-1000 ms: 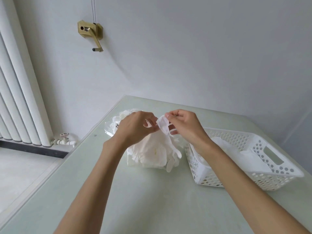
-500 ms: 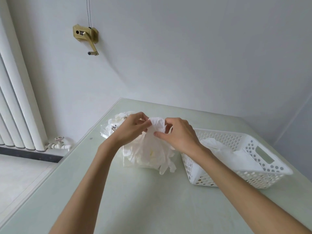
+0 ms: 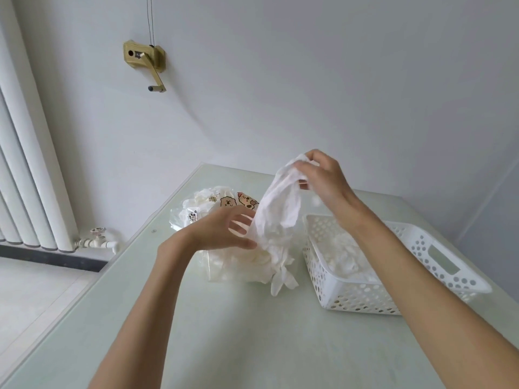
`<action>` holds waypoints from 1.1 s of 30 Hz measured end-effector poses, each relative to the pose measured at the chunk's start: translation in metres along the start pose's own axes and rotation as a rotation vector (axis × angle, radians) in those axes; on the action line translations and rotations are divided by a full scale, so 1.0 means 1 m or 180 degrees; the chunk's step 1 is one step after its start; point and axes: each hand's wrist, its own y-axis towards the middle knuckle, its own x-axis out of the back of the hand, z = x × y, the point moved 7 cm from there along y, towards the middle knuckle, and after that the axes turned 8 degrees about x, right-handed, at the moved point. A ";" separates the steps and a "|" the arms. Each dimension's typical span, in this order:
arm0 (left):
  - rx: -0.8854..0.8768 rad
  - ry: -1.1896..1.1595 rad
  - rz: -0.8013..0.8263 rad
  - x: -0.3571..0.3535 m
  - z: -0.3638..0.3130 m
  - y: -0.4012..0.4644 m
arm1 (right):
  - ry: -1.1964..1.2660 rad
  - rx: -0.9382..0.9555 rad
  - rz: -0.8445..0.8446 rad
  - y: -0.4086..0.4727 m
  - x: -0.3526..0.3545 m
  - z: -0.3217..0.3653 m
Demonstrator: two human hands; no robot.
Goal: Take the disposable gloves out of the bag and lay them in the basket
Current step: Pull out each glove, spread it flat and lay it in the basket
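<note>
A clear plastic bag (image 3: 196, 211) with cartoon prints lies on the table, stuffed with white disposable gloves (image 3: 238, 265). My right hand (image 3: 323, 178) is raised above the bag and pinches the cuff of one white glove (image 3: 280, 203), which hangs stretched down into the pile. My left hand (image 3: 224, 228) rests with spread fingers against the bag and the hanging glove. Right of the bag stands a white perforated basket (image 3: 438, 259) with several gloves (image 3: 345, 254) lying in it.
The pale green table (image 3: 252, 332) meets a white wall at the back. A brass crank (image 3: 146, 60) is fixed high on the wall. A white radiator (image 3: 28, 164) with a valve (image 3: 98, 240) stands left, beyond the table edge.
My right hand has lifted up and to the right, drawing one glove out of the pile. My left hand has let go of the glove's cuff and spread over the bag.
</note>
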 end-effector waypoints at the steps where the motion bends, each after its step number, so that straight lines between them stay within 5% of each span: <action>1: 0.0065 -0.0030 0.0044 0.000 0.003 0.001 | 0.0154 -0.0054 0.0139 -0.001 -0.001 0.003; 5: 0.0060 0.0039 0.0292 -0.002 -0.003 -0.007 | 0.0674 -0.0185 0.0608 -0.012 -0.004 0.001; 11: -0.0835 -0.0502 0.1003 -0.006 -0.057 -0.049 | 0.2178 -0.0764 0.0623 -0.038 0.004 -0.013; 16: -0.0815 -0.0903 0.0204 -0.019 -0.081 -0.029 | 0.2568 -0.0717 0.0569 -0.055 0.018 -0.013; 23: -0.0260 -0.0995 -0.0076 -0.028 -0.105 -0.008 | 0.1245 -0.0369 0.0629 -0.065 0.079 -0.046; 27: -0.0114 -0.0769 0.0480 -0.048 -0.124 0.004 | 0.0582 -0.0388 -0.0218 -0.063 0.133 -0.066; 31: 0.0095 -0.1698 0.0203 -0.068 -0.131 0.030 | -0.0789 0.0081 -0.1103 -0.063 0.174 -0.062; 33: 0.0270 -0.2115 0.0025 -0.076 -0.131 0.039 | -0.0722 0.0425 -0.0781 -0.067 0.167 -0.041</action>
